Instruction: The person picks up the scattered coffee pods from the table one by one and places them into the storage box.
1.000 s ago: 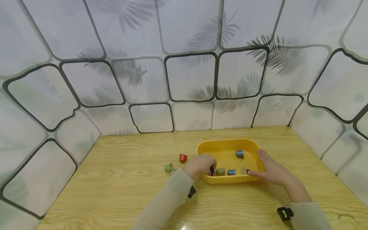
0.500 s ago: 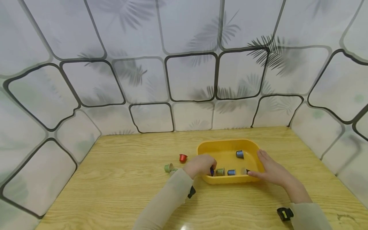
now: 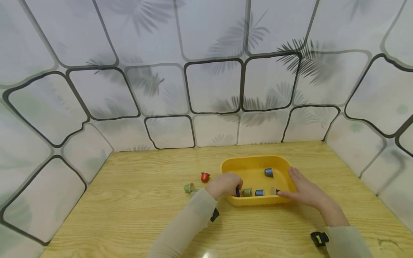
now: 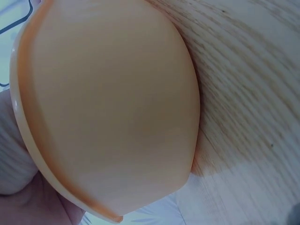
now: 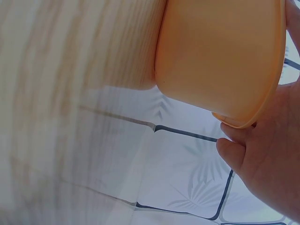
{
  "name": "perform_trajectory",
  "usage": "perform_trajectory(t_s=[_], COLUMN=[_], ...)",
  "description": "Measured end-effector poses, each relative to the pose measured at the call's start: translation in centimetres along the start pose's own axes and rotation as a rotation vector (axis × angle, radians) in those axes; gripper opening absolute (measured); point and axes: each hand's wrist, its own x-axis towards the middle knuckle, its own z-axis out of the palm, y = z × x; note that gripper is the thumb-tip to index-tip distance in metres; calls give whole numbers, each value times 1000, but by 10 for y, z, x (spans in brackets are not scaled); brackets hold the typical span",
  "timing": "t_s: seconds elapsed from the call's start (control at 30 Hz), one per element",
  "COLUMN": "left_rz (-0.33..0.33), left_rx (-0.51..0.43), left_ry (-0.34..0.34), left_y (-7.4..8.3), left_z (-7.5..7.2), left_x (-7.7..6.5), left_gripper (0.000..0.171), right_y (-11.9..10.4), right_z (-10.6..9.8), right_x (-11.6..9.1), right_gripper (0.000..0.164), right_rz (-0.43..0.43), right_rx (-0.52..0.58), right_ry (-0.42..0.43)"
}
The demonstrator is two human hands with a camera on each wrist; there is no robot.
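Observation:
My left hand (image 3: 224, 184) reaches over the left end of a yellow tray (image 3: 248, 161). Its curled fingers pinch a dark blue coffee capsule (image 3: 237, 192) inside, partly hidden by the hand. To the right along the near wall lie a green capsule (image 3: 247, 192), a blue capsule (image 3: 259, 192) and a pale-lidded capsule (image 3: 274, 191). Another blue capsule (image 3: 269, 172) lies farther back. My right hand (image 3: 304, 190) rests on the tray's right end, fingers extended, thumb over the rim beside the pale-lidded capsule. Both wrist views show mostly the tray's outer wall (image 4: 112, 103).
Left of the tray, a red capsule (image 3: 205, 177) and a green capsule (image 3: 189, 187) lie on the wooden table (image 3: 138, 200), with more pale green ones partly behind the left sleeve (image 3: 190, 218). Patterned panels (image 3: 213, 89) enclose the back and sides.

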Motion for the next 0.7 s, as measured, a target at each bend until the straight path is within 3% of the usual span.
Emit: perform_trajectory(t_s=[0.4, 0.7], left_rz=[11, 37], left_rx=[17, -61], left_ry=[10, -12], left_y=[-1, -3], left_z=[1, 0], left_x=[2, 4], left_gripper=[8, 10], right_y=[1, 1], right_z=[-1, 0], right_x=[1, 1], right_gripper=[104, 104], right_rz=[-1, 0], right_rx=[6, 14], right_ry=[1, 2])
